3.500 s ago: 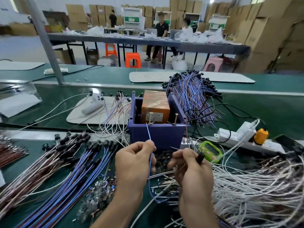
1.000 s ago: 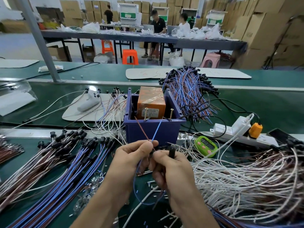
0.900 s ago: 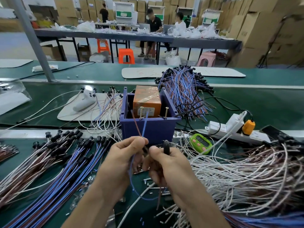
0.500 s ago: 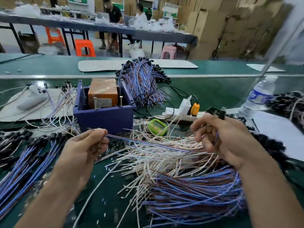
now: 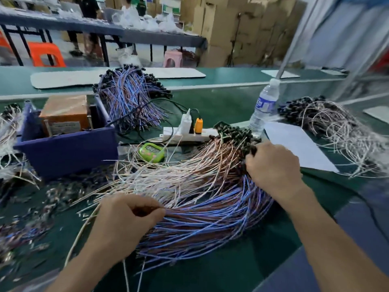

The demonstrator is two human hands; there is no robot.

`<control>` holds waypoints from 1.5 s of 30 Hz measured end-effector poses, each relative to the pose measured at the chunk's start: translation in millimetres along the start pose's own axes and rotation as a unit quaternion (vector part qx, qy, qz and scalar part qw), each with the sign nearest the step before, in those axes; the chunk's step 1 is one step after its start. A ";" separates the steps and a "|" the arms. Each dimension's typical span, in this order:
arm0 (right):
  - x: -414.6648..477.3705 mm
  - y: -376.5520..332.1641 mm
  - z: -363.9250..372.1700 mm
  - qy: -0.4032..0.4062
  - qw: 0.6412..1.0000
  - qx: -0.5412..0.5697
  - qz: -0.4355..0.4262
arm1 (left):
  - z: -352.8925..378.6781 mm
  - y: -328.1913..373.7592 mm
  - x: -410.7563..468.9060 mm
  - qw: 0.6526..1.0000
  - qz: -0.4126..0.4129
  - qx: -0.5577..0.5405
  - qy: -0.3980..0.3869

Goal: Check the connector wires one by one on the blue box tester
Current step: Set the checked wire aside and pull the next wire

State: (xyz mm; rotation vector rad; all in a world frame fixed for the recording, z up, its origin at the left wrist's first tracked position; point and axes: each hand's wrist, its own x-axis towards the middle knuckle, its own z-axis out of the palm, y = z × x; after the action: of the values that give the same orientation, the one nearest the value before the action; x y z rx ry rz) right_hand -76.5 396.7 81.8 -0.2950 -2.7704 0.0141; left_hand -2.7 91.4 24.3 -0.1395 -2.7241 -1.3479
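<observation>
A clear plastic water bottle (image 5: 265, 106) with a blue label stands upright on the green worktop (image 5: 221, 100), just beside a white paper sheet (image 5: 294, 144). A white power strip (image 5: 189, 134) carries an orange plug (image 5: 198, 125) and a white adapter (image 5: 185, 122). Near it lies a green digital counter (image 5: 151, 152). Beyond stand an orange plastic stool (image 5: 45, 54), a pink stool (image 5: 173, 59) and stacked brown cardboard boxes (image 5: 242, 28).

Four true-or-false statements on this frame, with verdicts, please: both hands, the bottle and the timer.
1. The left hand pinches strands of the wire pile. True.
2. The water bottle lies on its side. False: the water bottle stands upright.
3. The right hand is at the pile's black connector end. True.
4. The green timer sits inside the tester. False: the green timer lies on the table beside the blue box tester.
</observation>
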 end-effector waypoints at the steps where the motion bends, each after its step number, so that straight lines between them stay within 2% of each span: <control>1: -2.7 -0.7 5.0 0.012 1.000 -0.014 -0.001 | 2.4 2.4 -1.2 1.000 0.011 0.024 0.006; 4: -7.2 -0.8 19.0 0.065 0.998 0.000 -0.008 | 3.2 7.8 -5.7 0.995 0.036 0.094 0.024; 10: -15.3 -2.6 33.5 0.170 0.985 0.011 -0.015 | 6.1 6.0 -9.6 0.994 0.050 0.097 0.027; 16: -20.8 -10.4 32.1 0.171 0.985 0.003 0.002 | 15.5 2.2 -10.5 0.995 0.044 0.088 0.017; 21: -41.6 -45.1 18.3 0.216 0.970 0.106 -0.034 | 13.2 -8.5 -6.1 0.996 0.026 0.012 0.080; 24: -62.1 -92.1 16.2 0.156 0.964 0.195 -0.090 | 3.4 -11.1 0.1 0.987 -0.008 -0.057 0.148; 27: -76.1 -144.1 20.4 0.046 0.958 0.248 -0.134 | -12.7 -23.2 9.5 0.966 -0.041 -0.167 0.195; 30: -84.4 -194.8 24.8 -0.014 0.939 0.304 -0.158 | -32.8 -36.4 20.4 0.913 -0.077 -0.326 0.231; 33: -89.4 -240.9 25.7 -0.064 0.915 0.356 -0.177 | -60.6 -43.4 26.3 0.879 -0.094 -0.395 0.249; 35: -90.3 -266.3 25.9 -0.100 0.904 0.372 -0.186 | -82.6 -50.4 24.9 0.879 -0.097 -0.380 0.270; 40: -97.5 -324.1 22.5 -0.183 0.862 0.410 -0.237 | -132.0 -77.5 1.9 0.852 -0.118 -0.285 0.424; 41: -100.4 -336.1 21.1 -0.205 0.850 0.413 -0.254 | -139.7 -84.6 -4.1 0.856 -0.132 -0.241 0.438; 43: -107.7 -361.1 20.4 -0.237 0.833 0.415 -0.280 | -156.2 -106.4 -15.0 0.869 -0.195 -0.079 0.447; 45: -113.8 -383.4 22.4 -0.252 0.831 0.400 -0.293 | -170.3 -126.8 -26.3 0.857 -0.249 0.080 0.444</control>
State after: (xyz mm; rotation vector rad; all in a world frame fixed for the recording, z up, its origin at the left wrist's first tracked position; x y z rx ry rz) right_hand -57.6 -1.2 39.4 0.8885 -2.8882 1.2074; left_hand 15.7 -121.8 23.9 1.0038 -2.0649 -0.8892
